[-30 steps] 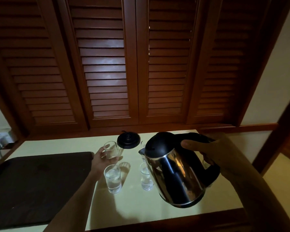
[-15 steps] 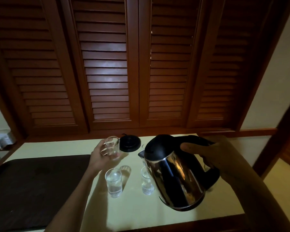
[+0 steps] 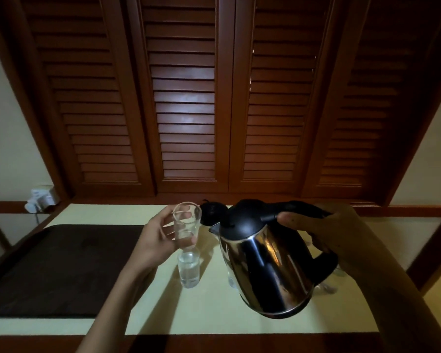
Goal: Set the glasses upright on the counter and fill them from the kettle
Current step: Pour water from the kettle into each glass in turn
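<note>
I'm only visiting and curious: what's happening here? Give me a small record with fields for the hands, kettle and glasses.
left hand: holds a clear glass upright above the counter; it looks empty
right hand: grips the kettle by its black handle, tilted, spout toward that glass
pouring: no stream visible
standing glass: on the counter, holds water
dark mat: on the counter's left part

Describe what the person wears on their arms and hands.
Nothing visible. The left hand and right hand are ungloved, and no sleeve, watch, bracelet or ring shows anywhere up to the frame's edge. The dim light could hide something small.
</note>
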A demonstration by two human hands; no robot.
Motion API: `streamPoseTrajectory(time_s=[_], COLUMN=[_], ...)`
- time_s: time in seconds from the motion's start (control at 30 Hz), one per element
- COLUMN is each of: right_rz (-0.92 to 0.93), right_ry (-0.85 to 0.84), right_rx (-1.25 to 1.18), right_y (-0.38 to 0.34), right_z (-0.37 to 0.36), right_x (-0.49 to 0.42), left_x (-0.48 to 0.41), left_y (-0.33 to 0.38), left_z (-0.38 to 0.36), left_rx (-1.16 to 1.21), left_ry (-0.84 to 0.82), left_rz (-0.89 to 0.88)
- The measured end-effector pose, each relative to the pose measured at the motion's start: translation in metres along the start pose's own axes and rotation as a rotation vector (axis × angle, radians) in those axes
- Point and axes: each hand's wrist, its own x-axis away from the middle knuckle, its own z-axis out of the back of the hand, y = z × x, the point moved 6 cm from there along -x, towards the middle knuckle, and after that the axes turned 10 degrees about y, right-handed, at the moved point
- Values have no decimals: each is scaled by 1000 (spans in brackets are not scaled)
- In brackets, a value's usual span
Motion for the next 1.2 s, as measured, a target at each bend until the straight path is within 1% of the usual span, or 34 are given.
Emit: streamPoseTrajectory(time_s=[0.07, 0.2, 0.33, 0.5, 0.7, 1.03, 1.2], right_rz=[-14, 22, 12, 45, 82, 115, 147], right_ry=[21, 24, -35, -99, -143, -205, -211], right_rx=[30, 89, 135, 240, 365, 410, 513], right_y=[1, -3, -4, -4, -2, -5, -9], right_z=[1, 0, -5, -11, -22, -27, -29], right_x=[2, 8, 13, 13, 9, 10, 6], left_x=[17, 44, 64, 83, 96, 103, 104], left_y=[-1, -9, -17, -32, -46, -53, -55], left_z=[2, 5, 1, -8, -21, -35, -41], left_rx=[24, 21, -13, -11, -5, -37, -52], left_ry=[-7, -37, -62, -55, -74, -102, -113], left_rz=[17, 40, 41, 75, 117, 137, 139])
